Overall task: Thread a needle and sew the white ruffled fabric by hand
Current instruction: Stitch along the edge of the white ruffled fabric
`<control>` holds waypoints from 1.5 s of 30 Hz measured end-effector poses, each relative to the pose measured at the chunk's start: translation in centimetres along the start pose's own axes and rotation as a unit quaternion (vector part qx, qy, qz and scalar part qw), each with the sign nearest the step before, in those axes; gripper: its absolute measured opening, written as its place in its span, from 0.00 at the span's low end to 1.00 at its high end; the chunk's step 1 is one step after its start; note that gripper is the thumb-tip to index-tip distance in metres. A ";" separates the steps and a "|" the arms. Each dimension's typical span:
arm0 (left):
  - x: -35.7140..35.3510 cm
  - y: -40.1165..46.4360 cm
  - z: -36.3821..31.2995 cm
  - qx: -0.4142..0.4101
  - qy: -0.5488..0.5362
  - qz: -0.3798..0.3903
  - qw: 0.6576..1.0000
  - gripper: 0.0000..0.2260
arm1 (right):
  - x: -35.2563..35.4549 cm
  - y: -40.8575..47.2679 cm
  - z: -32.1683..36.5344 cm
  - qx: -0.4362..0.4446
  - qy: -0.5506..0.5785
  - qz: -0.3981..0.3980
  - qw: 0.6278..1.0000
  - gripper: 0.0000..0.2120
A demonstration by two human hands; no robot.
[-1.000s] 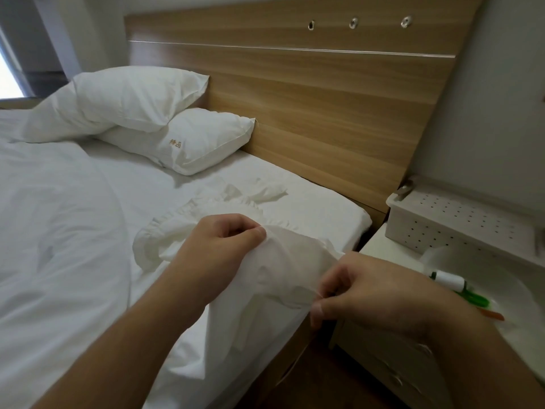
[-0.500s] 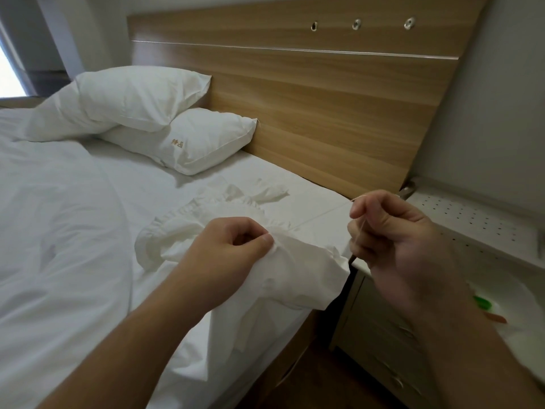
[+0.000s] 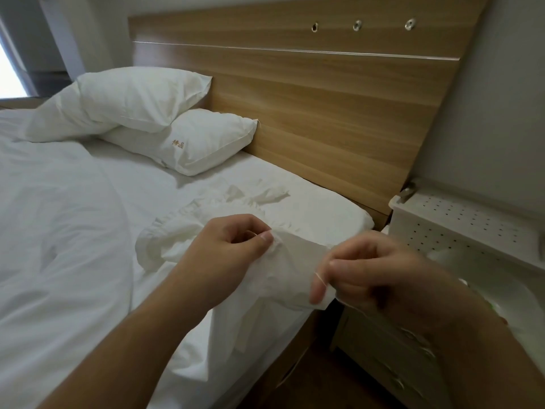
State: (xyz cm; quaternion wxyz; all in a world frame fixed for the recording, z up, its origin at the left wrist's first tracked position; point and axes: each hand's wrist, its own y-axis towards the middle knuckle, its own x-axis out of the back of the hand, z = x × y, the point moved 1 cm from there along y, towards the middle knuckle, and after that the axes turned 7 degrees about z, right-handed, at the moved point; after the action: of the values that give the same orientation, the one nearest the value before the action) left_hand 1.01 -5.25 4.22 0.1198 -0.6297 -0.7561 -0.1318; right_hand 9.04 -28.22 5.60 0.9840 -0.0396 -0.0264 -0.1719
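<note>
Left hand (image 3: 233,249) grip pinching white ruffled fabric (image 3: 283,270)

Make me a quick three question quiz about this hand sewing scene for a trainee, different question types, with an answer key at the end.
1. True or false: the left hand pinches the white ruffled fabric.
2. Multiple choice: where does the thread show at the right hand? A) looped across a finger B) wound round the wrist C) lying on the pillow
3. Fill in: the two pillows lean against the wooden ____.

Key: 1 true; 2 A; 3 headboard.
</note>
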 end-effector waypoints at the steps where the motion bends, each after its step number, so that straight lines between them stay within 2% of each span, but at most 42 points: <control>1: 0.0 0.0 0.1 -0.002 -0.004 0.002 1.000 0.08 | -0.1 0.3 0.1 -0.027 -0.040 -0.048 0.998 0.15; 3: 0.0 0.1 0.2 -0.005 -0.006 0.004 1.000 0.08 | -0.3 0.8 -0.1 -0.005 -0.049 -0.194 0.980 0.10; 5: -0.1 0.1 0.3 -0.008 -0.007 0.006 1.000 0.07 | -0.2 1.0 -0.6 0.060 0.004 -0.340 0.938 0.07; 7: 0.0 0.2 0.4 -0.014 -0.006 0.009 1.000 0.07 | -0.4 1.0 -0.8 0.080 -0.012 -0.424 0.902 0.08; 8: 0.0 0.2 0.4 -0.019 -0.006 0.013 1.000 0.07 | -0.6 1.1 -0.7 0.082 -0.048 -0.431 0.897 0.07; 10: -0.1 0.2 0.4 -0.028 -0.003 0.023 0.999 0.06 | -1.4 1.6 -0.4 0.087 -0.107 -0.384 0.913 0.06; 12: -0.2 0.3 0.4 -0.038 0.010 0.022 0.999 0.06 | -2.1 1.8 -0.2 0.077 -0.139 -0.300 0.941 0.06; 16: -0.3 0.3 0.6 -0.031 0.051 -0.021 0.998 0.08 | -2.1 1.0 0.5 -0.009 -0.120 -0.063 0.991 0.09; 19: -0.1 0.3 0.6 -0.012 0.056 -0.051 0.997 0.08 | -2.2 0.4 0.9 -0.098 -0.101 0.102 0.985 0.08; 24: 0.0 0.6 1.0 0.017 0.018 -0.076 0.997 0.08 | -2.5 0.7 0.1 -0.183 -0.022 0.227 0.956 0.10; 27: -0.1 0.5 0.9 0.047 -0.010 -0.069 0.996 0.08 | -2.8 0.7 -0.1 -0.171 0.028 0.253 0.952 0.10; 34: -0.3 0.4 0.3 0.098 -0.098 -0.041 0.989 0.08 | -2.8 0.6 -0.2 -0.114 0.086 0.228 0.963 0.11; 40: -0.5 0.0 -0.2 0.080 -0.042 -0.002 0.996 0.08 | -2.7 0.6 -0.2 -0.109 0.083 0.217 0.967 0.12; 45: 0.1 0.1 -0.1 0.064 0.054 -0.024 0.996 0.07 | -2.6 0.5 -0.3 -0.090 0.090 0.201 0.971 0.12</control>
State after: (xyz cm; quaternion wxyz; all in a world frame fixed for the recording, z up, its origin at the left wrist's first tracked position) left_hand 1.11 -5.20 4.30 0.1972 -0.5945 -0.7704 -0.1194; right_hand 6.80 -26.95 5.07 0.9891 -0.1171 0.0861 0.0252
